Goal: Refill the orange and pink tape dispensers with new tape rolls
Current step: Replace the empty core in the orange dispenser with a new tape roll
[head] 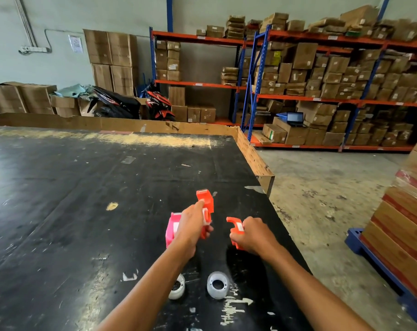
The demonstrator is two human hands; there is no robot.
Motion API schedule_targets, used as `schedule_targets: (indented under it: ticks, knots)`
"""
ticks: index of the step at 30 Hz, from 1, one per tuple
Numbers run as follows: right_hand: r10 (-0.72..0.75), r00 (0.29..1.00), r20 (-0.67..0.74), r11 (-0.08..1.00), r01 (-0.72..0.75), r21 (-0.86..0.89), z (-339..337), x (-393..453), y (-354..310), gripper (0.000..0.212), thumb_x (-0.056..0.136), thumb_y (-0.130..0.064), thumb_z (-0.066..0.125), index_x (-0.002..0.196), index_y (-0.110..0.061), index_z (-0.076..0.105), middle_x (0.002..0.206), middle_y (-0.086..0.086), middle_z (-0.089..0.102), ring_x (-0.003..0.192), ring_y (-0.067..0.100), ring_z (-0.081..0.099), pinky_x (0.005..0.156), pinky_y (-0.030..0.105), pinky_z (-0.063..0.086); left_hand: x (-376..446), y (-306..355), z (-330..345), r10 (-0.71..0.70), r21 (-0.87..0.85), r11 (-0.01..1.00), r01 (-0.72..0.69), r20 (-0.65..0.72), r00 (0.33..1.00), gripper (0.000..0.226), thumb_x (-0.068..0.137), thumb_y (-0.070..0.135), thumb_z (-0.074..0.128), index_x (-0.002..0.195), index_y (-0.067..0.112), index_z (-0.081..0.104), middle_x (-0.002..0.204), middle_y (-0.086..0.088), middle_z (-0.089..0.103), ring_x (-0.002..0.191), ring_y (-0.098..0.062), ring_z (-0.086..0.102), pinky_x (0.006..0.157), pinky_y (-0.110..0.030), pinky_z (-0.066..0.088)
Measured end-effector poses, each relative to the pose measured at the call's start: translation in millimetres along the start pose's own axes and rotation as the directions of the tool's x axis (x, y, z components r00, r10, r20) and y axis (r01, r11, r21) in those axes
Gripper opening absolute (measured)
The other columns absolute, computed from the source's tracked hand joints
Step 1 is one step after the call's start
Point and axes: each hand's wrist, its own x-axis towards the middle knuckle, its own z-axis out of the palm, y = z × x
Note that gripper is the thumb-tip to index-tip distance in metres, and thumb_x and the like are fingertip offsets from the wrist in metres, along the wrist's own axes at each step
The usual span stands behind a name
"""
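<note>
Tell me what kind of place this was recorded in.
Most likely a warehouse packing or stockroom area. Orange-and-blue pallet racking stacked with cardboard boxes lines the back wall, more boxes sit on a blue pallet on the bare concrete floor, and the work happens on a large scuffed black table.

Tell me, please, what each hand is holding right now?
Left hand: closed on the orange dispenser body.
Right hand: closed on an orange dispenser piece.

The left hand point(192, 226) covers the right side of the pink tape dispenser point(172, 231). The left forearm point(140, 292) hides part of 1 tape roll point(178, 288). The right hand point(254, 234) conceals most of an orange piece point(236, 226).
</note>
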Motion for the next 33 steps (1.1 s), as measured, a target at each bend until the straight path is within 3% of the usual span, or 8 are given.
schedule_targets:
  ticks: [2,7,10,13,19,26,29,33]
  knots:
    - [0.037,0.998,0.048,0.997,-0.034,-0.075,21,-12,11,0.043,0.081,-0.041,0.061,0.105,-0.006,0.066,0.111,0.014,0.068,0.098,0.033,0.066,0.076,0.037,0.05,-12,-20,2,-0.132,-0.034,0.991,0.132,0.025,0.991,0.033,0.095,0.036,0.044,0.082,0.01,0.06,0.058,-0.004,0.061,0.042,-0.012,0.055,0.042,-0.023,0.042]
    - [-0.022,1.0,-0.009,0.993,0.021,-0.116,20,-19,9,0.048,0.085,-0.051,0.057,0.106,-0.008,0.063,0.113,0.012,0.062,0.106,0.033,0.06,0.082,0.037,0.047,-17,-20,-4,-0.185,-0.066,0.98,0.187,0.037,0.982,0.034,0.096,0.038,0.043,0.084,0.009,0.058,0.06,-0.007,0.058,0.043,-0.013,0.053,0.04,-0.023,0.041]
    - [-0.176,0.972,-0.159,0.953,0.209,0.221,-2,-24,-3,0.029,0.088,-0.035,0.061,0.103,-0.011,0.069,0.103,0.008,0.067,0.097,0.023,0.064,0.083,0.035,0.052,-21,-16,-2,-0.197,-0.037,0.979,0.199,0.047,0.979,0.034,0.096,0.039,0.04,0.08,0.013,0.054,0.058,-0.004,0.052,0.042,-0.012,0.048,0.04,-0.023,0.036]
    - [-0.393,0.917,-0.073,0.76,0.368,0.536,-17,-39,-24,0.029,0.081,-0.028,0.073,0.108,-0.018,0.072,0.096,-0.001,0.071,0.087,0.009,0.066,0.078,0.023,0.053,-25,-12,-3,-0.194,-0.023,0.98,0.195,0.041,0.98,0.035,0.096,0.04,0.038,0.076,0.015,0.054,0.057,-0.002,0.049,0.044,-0.012,0.044,0.043,-0.024,0.031]
    - [-0.513,0.856,-0.068,0.722,0.473,0.506,-10,-49,-38,0.042,0.075,-0.02,0.08,0.114,-0.012,0.068,0.099,0.013,0.069,0.088,0.027,0.067,0.082,0.039,0.055,-34,-8,-6,-0.231,-0.174,0.951,0.256,0.149,0.961,0.036,0.096,0.036,0.041,0.073,0.017,0.06,0.06,0.0,0.057,0.055,-0.013,0.047,0.048,-0.025,0.031]
    - [-0.436,0.899,-0.045,0.686,0.364,0.63,-13,-57,-25,0.03,0.072,-0.019,0.082,0.098,-0.01,0.069,0.082,0.001,0.067,0.071,0.009,0.061,0.068,0.022,0.052,-35,-9,-15,-0.142,0.04,0.99,0.137,0.141,0.98,0.036,0.098,0.042,0.036,0.092,0.014,0.057,0.066,-0.008,0.056,0.056,-0.018,0.047,0.054,-0.03,0.036]
    - [-0.337,0.939,0.068,0.825,0.26,0.501,-23,-66,-4,0.029,0.071,-0.028,0.082,0.095,-0.015,0.07,0.079,-0.003,0.066,0.068,0.007,0.06,0.058,0.019,0.051,-34,-10,-21,-0.134,0.105,0.987,0.122,0.115,0.984,0.034,0.097,0.044,0.038,0.086,0.016,0.053,0.06,-0.005,0.052,0.052,-0.015,0.043,0.049,-0.027,0.031]
    - [-0.176,0.946,0.273,0.984,0.174,0.032,-26,-82,23,0.025,0.071,-0.036,0.079,0.091,-0.023,0.071,0.084,-0.012,0.061,0.076,0.006,0.061,0.065,0.02,0.048,-42,-15,-19,-0.118,0.084,0.991,0.106,0.155,0.981,0.033,0.097,0.041,0.04,0.079,0.017,0.052,0.06,-0.002,0.053,0.048,-0.014,0.047,0.045,-0.026,0.029]
